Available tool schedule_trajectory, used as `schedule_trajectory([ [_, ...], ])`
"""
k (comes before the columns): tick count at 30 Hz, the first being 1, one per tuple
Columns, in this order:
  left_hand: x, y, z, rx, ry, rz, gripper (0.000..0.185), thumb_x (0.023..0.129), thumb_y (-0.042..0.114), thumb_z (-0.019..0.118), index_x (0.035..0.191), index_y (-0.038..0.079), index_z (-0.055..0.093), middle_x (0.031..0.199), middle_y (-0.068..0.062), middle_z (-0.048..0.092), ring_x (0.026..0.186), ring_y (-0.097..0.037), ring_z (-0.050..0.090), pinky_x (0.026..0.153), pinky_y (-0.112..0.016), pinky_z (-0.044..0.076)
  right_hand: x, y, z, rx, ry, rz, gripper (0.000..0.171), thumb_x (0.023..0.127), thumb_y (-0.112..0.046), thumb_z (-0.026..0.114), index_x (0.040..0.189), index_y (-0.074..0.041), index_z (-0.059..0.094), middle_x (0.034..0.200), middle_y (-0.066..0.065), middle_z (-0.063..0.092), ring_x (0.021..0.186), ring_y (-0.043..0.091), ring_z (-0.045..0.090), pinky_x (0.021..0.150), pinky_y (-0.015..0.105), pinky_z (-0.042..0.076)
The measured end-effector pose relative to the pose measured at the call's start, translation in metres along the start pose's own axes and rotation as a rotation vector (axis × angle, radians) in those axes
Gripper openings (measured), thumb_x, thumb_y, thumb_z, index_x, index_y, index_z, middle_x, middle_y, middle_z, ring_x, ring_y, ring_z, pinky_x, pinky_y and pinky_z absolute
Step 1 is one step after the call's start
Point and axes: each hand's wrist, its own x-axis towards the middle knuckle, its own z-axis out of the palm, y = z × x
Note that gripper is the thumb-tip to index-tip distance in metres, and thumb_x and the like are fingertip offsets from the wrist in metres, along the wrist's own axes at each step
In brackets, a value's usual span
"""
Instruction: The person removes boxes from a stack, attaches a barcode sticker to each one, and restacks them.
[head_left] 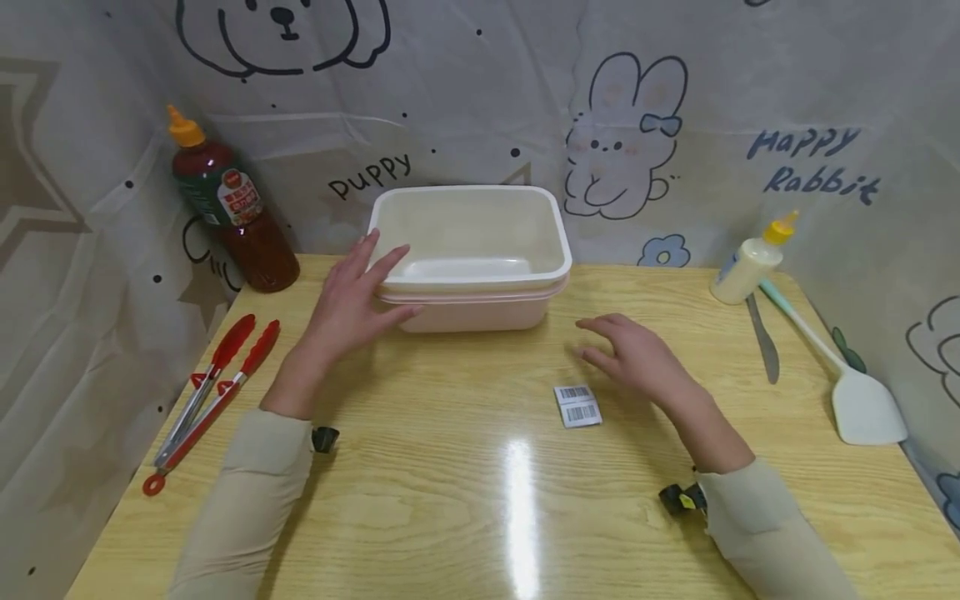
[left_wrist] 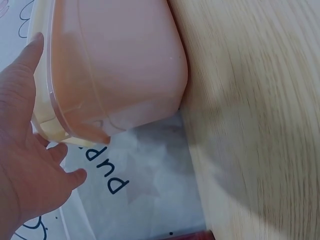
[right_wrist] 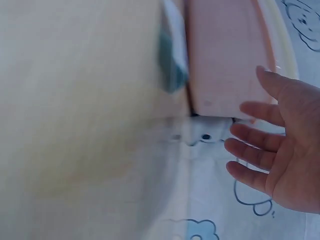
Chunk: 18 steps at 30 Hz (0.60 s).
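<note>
At the back middle of the table stands a plastic tub (head_left: 480,312) with a pale pink body and a cream-white inner container (head_left: 472,233), open at the top. My left hand (head_left: 352,292) is at its left end, fingers spread over the white rim and thumb stretched along the front. In the left wrist view, those fingers overlap the rim above the pink wall (left_wrist: 120,60). To the right of the tub, my right hand (head_left: 633,354) hovers with fingers extended and holds nothing. Just left of that hand lies a small white paper label (head_left: 577,406) with printed barcodes.
Red-handled tongs (head_left: 213,392) and a tall bottle of red sauce (head_left: 236,217) are on the left. On the right are a small yellow-capped bottle (head_left: 750,262), a knife (head_left: 763,342) and a white spatula (head_left: 866,404). Printed cloth (head_left: 480,100) hangs behind the table.
</note>
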Motion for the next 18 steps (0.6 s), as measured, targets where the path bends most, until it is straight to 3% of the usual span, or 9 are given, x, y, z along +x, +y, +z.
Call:
schedule_trajectory([
  [5,0.002,0.003,0.004,-0.04,-0.012,-0.036,0.092,0.086,0.058,0.074,0.16,0.041,0.023,0.173,0.003,-0.003,0.16,-0.032,0.006,0.124,-0.064,0.016,0.016,-0.001,-0.021,0.102,0.086,0.058,0.075,0.102,-0.054,0.051,0.158,-0.007,0.034,0.16,0.022,0.038,0.148,0.043,0.034,0.119,0.062,0.03],
  [9,0.005,0.005,0.006,-0.087,-0.012,-0.034,0.095,0.085,0.057,0.075,0.161,0.041,0.019,0.172,0.006,-0.006,0.159,-0.035,0.009,0.122,-0.066,0.02,0.031,-0.006,-0.034,0.181,0.135,0.07,0.081,0.103,-0.056,0.048,0.161,-0.006,0.023,0.166,0.021,0.026,0.154,0.042,0.024,0.123,0.061,0.023],
  [15,0.012,0.01,0.012,-0.119,-0.013,0.013,0.097,0.086,0.057,0.075,0.162,0.041,0.017,0.172,0.005,-0.007,0.158,-0.035,0.011,0.122,-0.064,0.022,0.049,-0.009,-0.045,0.225,0.164,0.074,0.08,0.104,-0.058,0.042,0.161,-0.006,0.023,0.166,0.021,0.025,0.154,0.042,0.023,0.123,0.06,0.024],
  [18,0.016,0.012,0.014,-0.19,-0.012,0.006,0.099,0.087,0.055,0.074,0.163,0.04,0.012,0.173,0.002,-0.007,0.159,-0.034,0.01,0.122,-0.064,0.022,0.056,-0.009,-0.047,0.25,0.167,0.08,0.078,0.105,-0.057,0.039,0.16,-0.005,0.026,0.166,0.021,0.026,0.153,0.042,0.025,0.121,0.06,0.029],
])
